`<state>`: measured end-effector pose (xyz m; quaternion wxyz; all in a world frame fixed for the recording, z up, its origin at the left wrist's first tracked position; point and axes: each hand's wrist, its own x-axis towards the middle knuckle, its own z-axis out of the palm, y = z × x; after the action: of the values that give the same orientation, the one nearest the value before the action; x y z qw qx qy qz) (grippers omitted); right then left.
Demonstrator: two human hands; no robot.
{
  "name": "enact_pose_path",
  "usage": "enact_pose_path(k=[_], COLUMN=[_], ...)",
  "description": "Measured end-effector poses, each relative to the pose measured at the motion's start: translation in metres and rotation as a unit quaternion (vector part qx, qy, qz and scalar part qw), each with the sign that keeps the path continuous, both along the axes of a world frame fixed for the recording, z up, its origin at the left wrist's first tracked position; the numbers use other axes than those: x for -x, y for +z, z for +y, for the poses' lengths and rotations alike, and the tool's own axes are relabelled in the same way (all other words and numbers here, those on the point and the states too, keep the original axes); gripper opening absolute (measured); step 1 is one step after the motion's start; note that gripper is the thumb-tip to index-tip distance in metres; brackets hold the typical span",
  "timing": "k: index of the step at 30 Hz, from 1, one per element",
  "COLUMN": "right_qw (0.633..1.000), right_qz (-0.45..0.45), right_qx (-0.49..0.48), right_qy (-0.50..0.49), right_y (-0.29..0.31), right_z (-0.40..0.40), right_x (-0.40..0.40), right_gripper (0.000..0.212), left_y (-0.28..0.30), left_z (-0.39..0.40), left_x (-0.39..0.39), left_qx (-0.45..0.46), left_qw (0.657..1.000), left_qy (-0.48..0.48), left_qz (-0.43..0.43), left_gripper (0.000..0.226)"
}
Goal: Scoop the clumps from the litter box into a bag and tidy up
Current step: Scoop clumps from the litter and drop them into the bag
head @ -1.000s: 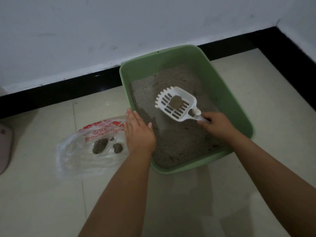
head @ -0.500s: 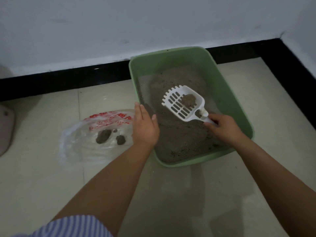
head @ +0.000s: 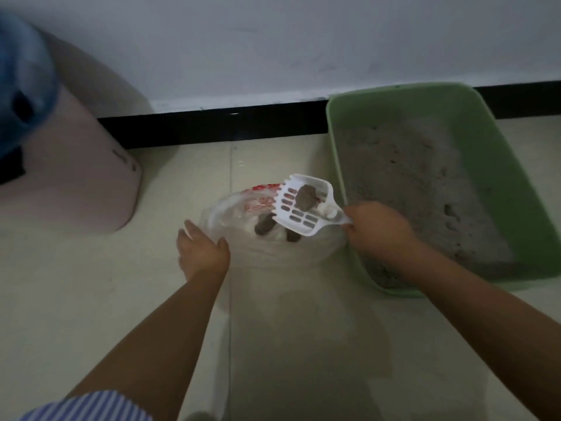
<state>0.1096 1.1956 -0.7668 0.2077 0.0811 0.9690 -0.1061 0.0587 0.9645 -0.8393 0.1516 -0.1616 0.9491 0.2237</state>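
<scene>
scoop with clump held in right hand grip over bag

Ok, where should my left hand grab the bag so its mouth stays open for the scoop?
Probably pinch the bag by its near-left rim, coming from the left, where the left hand already sits open beside it. The film lies slack and flat on the floor, and the scoop with its clump hangs over the right side, so that edge stays clear.

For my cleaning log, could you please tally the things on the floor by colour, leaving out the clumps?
Green: 1, the litter box
White: 1, the scoop
Clear with red print: 1, the bag
Pink: 1, the bin
Total: 4
</scene>
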Motion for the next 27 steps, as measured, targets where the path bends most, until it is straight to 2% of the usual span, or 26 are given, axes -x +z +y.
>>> enact_pose_path(k=[3, 5, 8, 11, 14, 15, 17, 19, 22, 24, 27], right_qw=[0.993, 0.984, 0.970, 0.968, 0.977, 0.981, 0.988, 0.991, 0.986, 0.982, 0.972], right_qz=[-0.021, -0.027, -0.015, 0.002, 0.036, 0.049, 0.069, 0.085, 0.107, 0.083, -0.001], right_qx=[-0.105, -0.159, -0.211, -0.220, -0.198, -0.185, -0.135, -0.084, -0.065, -0.071, -0.108], right_qy=[0.047, 0.081, 0.119, 0.123, 0.071, 0.045, -0.011, -0.066, -0.108, -0.151, -0.209], right_y=[0.004, 0.006, 0.003, 0.006, 0.017, 0.021, 0.027, 0.032, 0.036, 0.037, 0.039], right_z=[-0.017, -0.022, -0.030, -0.030, -0.019, -0.012, 0.006, 0.028, 0.066, 0.092, 0.127], right_x=[0.012, 0.016, 0.017, 0.014, 0.008, 0.004, -0.002, -0.010, -0.029, -0.048, -0.077], right_gripper=[0.030, 0.030, 0.027, 0.027, 0.025, 0.025, 0.025, 0.025, 0.025, 0.026, 0.022], left_y=[-0.009, -0.012, -0.011, -0.007, -0.007, -0.009, -0.012, -0.011, -0.003, 0.010, 0.032], left_z=[-0.004, -0.002, 0.007, 0.017, 0.024, 0.027, 0.034, 0.046, 0.077, 0.106, 0.153], left_x=[0.003, 0.001, -0.003, -0.005, -0.008, -0.009, -0.012, -0.014, -0.020, -0.029, -0.039], left_qx=[-0.127, -0.151, -0.121, -0.062, -0.016, 0.009, 0.037, 0.019, 0.002, -0.025, -0.052], left_qw=[0.989, 0.987, 0.993, 0.997, 0.996, 0.991, 0.981, 0.976, 0.954, 0.938, 0.929], left_qy=[0.056, 0.039, -0.009, -0.038, -0.079, -0.111, -0.172, -0.211, -0.289, -0.325, -0.357], left_qz=[-0.050, -0.047, -0.015, 0.007, 0.035, 0.071, 0.075, 0.052, 0.084, 0.115, 0.089], left_gripper=[0.070, 0.065, 0.064, 0.069, 0.065, 0.061, 0.061, 0.064, 0.068, 0.071, 0.071])
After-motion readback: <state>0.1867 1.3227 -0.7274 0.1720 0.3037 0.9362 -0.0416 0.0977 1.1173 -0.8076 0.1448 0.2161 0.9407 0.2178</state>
